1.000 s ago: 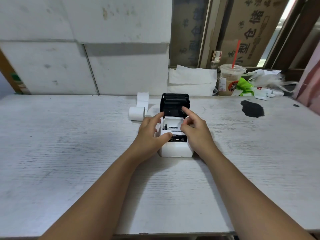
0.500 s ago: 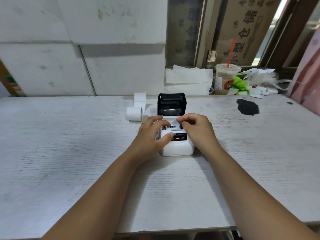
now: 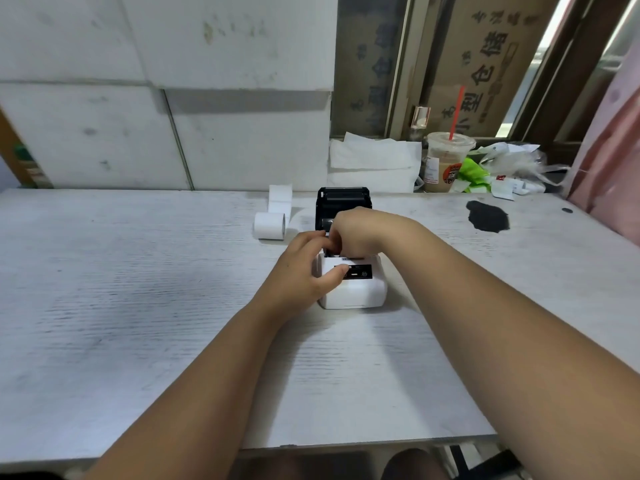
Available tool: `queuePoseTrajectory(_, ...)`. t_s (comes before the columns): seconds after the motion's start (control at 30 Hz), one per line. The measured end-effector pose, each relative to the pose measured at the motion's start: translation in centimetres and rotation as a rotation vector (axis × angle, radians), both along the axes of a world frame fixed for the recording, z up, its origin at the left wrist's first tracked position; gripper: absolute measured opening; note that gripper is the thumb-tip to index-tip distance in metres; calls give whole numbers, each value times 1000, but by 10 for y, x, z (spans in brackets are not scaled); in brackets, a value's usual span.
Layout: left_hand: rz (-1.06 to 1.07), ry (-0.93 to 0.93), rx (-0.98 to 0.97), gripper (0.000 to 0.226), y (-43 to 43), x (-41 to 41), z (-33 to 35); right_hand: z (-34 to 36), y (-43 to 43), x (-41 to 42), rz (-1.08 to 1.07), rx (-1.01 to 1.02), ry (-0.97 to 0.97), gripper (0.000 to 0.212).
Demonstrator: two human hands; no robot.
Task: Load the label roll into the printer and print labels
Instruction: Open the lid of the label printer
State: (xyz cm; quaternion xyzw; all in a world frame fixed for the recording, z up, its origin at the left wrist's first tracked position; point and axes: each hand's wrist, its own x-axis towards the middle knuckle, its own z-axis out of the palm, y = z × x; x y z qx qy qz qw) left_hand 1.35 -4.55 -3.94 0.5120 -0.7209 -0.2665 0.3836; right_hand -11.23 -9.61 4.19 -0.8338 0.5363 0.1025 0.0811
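Two hands work at a small white printer (image 3: 353, 289) standing mid-table with its black lid (image 3: 343, 202) swung up and back. The left hand (image 3: 304, 271) rests against the printer's left flank, fingers loosely spread and thumb lying on the top panel beside the dark control strip; it clamps nothing. The right hand (image 3: 360, 232) arches over the open paper bay, its fingers curled downward into the cavity; whether they pinch anything there cannot be told, since the knuckles hide the tips. The label roll (image 3: 270, 226) lies on the table (image 3: 138, 306) outside the printer, just beyond and to the left of the left hand, near the lid's left edge. Its axis runs left to right, parallel to the bay, and a loose tail of labels rises behind it toward the wall. The left hand is judged the nearer for a pickup, the roll sitting away from the person and slightly leftward of its fingertips. Loading is judged not yet done. Writing on the printer's panel is too small to read. Large Chinese characters mark the cardboard (image 3: 485, 64) behind the iced drink cup (image 3: 445, 161); "仓储" appears legible.
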Motion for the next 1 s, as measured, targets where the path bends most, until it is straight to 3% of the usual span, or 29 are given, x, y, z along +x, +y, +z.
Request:
queuePoseTrajectory(0.23, 0, -112, -42, 40, -2, 2, -1, -1, -7, 3, 36, 65, 58, 27)
queuePoseTrajectory(0.6, 40, -133, -86, 36, 2, -1, 2, 1, -4, 0, 53, -13, 112, 25)
queuePoseTrajectory(0.83, 42, -161, -78, 42, 3, 0, 3, -9, 0, -8, -18, -198, -74, 8)
queuePoseTrajectory(1.0, 34, -176, -43, 35, 4, 1, 3, -13, 13, -23, -193, -397, -345, 21)
